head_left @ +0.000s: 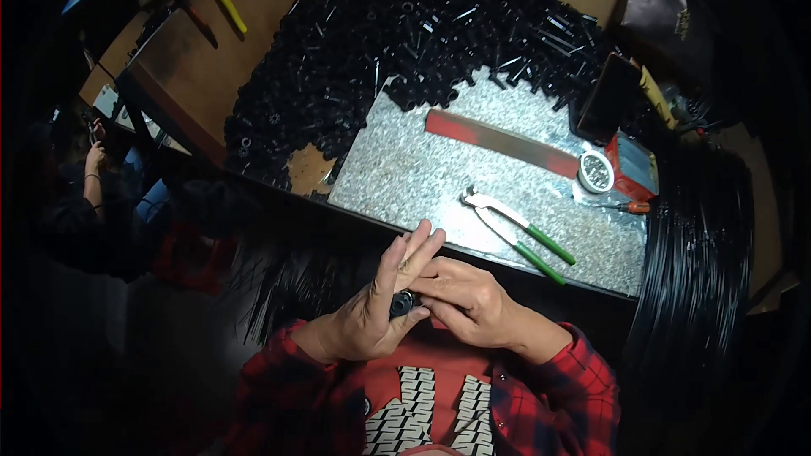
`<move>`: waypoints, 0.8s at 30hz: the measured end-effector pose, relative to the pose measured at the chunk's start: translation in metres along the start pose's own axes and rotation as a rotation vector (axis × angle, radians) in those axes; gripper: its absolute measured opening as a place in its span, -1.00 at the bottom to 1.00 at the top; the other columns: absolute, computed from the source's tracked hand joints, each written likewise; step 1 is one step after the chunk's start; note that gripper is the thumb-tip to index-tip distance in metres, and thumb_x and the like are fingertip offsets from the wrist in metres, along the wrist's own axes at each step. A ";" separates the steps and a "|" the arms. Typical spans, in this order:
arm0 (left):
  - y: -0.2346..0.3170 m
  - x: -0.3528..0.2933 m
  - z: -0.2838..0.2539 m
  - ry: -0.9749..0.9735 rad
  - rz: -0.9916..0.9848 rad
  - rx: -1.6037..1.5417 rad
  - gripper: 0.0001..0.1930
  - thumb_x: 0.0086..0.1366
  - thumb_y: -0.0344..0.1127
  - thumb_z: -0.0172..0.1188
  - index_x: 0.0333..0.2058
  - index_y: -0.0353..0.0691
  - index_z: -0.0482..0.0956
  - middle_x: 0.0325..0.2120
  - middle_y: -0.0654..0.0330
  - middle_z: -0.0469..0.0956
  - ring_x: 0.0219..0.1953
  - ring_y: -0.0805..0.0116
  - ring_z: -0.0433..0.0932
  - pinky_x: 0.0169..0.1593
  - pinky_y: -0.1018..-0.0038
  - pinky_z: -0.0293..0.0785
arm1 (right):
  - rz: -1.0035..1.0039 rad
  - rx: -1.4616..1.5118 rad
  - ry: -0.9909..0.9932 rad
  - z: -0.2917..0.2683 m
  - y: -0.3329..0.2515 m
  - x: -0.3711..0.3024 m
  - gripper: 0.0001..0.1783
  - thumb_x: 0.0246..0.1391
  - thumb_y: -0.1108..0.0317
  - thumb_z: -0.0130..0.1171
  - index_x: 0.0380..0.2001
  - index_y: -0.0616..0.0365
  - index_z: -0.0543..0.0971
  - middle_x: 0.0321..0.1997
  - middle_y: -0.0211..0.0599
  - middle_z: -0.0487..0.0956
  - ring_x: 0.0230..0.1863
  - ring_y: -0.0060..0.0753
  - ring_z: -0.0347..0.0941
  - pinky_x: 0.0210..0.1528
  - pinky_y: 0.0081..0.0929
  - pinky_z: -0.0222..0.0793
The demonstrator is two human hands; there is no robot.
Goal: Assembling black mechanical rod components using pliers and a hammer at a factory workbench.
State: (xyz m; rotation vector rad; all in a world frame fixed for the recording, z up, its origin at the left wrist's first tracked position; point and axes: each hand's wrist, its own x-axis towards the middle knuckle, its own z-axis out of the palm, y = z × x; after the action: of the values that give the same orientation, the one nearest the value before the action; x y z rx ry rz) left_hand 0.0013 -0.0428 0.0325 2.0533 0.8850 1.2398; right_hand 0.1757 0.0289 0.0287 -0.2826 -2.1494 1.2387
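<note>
Close in front of my chest, my left hand (369,317) grips a short black cylindrical part (400,304) between thumb and palm, its round hollow end showing. Several fingers of that hand point up and away from the part. My right hand (473,302) meets it from the right, its fingers bent and pinched together against the left fingers and the part's side. Whatever sits in the right fingertips is hidden. Beyond my hands, end-cutting pliers (517,235) with green handles lie partly spread on a speckled stone slab (380,171).
A big heap of black parts (338,59) covers the back of the bench. On the slab lie a red-brown bar (503,145), a white cup (596,171) of small metal pieces and a red box (632,167). Black strands (697,245) hang at right. A person (95,160) is at far left.
</note>
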 end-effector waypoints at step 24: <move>-0.015 -0.015 0.010 0.656 -0.241 -0.209 -0.57 0.33 -0.39 0.03 0.03 -0.28 0.00 -0.54 0.14 0.43 -0.51 0.38 0.47 -0.28 0.42 0.50 | 0.050 -0.576 0.133 -0.027 -0.005 -0.016 -0.48 -0.04 0.59 0.17 0.05 0.36 0.34 -0.18 0.02 0.49 -0.19 0.02 0.46 -0.18 -0.28 0.40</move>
State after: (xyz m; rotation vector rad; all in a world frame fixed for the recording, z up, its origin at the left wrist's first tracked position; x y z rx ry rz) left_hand 0.0012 -0.0461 0.0093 1.3317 1.1841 1.8091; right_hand 0.2053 0.0382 0.0361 -0.6418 -2.3480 0.5773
